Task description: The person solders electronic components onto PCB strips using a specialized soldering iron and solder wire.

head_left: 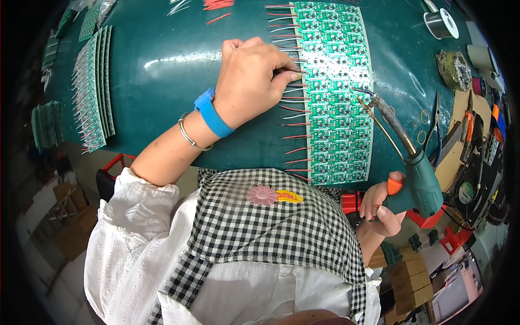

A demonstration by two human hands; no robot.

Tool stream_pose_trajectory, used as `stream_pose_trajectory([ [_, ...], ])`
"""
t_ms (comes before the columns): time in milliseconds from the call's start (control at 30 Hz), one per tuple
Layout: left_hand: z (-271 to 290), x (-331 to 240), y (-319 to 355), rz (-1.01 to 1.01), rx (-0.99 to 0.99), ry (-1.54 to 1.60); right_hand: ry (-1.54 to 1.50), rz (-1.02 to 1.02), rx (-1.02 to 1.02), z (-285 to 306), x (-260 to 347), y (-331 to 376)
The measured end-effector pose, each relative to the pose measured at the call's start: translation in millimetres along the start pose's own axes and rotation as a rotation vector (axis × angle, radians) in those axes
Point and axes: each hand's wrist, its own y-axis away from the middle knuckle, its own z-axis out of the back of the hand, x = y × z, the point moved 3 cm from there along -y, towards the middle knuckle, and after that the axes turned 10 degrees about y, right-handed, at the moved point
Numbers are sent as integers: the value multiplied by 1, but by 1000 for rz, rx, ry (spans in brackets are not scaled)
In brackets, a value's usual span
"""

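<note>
A long panel of green circuit boards [338, 138] lies on the table in front of me, with red, white and black wires [295, 124] sticking out along its left edge. My left hand [254, 76] is closed in a pinch at that edge, on what looks like a thin wire. The fingers hide most of it. On the right, my right hand [382, 208] grips a green soldering gun [425, 184] with an orange trigger. Its metal tip [364, 103] points up and left, over the panel's right side; whether it touches a board I cannot tell.
Wired board panels [97, 92] stand stacked at the left. Loose red wires [218, 4] lie at the far side of the green table [162, 108]. A solder spool [440, 24], a lump of metal wool [455, 70], pliers [433, 124] and orange-handled cutters [468, 130] sit on the right.
</note>
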Motion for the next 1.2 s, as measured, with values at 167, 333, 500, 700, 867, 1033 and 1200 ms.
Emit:
stream_pose_trajectory([
  [167,-7,6,0,135,67,63,-7,1,5,-5,-1,-6],
  [333,-10,3,1,142,56,65,13,-28,-31,-9,-2,-10],
  [500,-2,-4,1,113,-6,-5,14,-30,-5,-11,0,-14],
  [700,-4,-13,-2,-75,-25,-36,117,-107,-79,-23,0,-19],
  [867,-10,-5,-2,-35,-21,-4,183,-168,-94,-31,-2,-25],
  [1033,-11,-1,-3,48,-5,116,239,-221,-132,-34,-4,-26],
  [1200,-13,1,-2,64,0,115,252,-245,-110,-35,-5,-27],
])
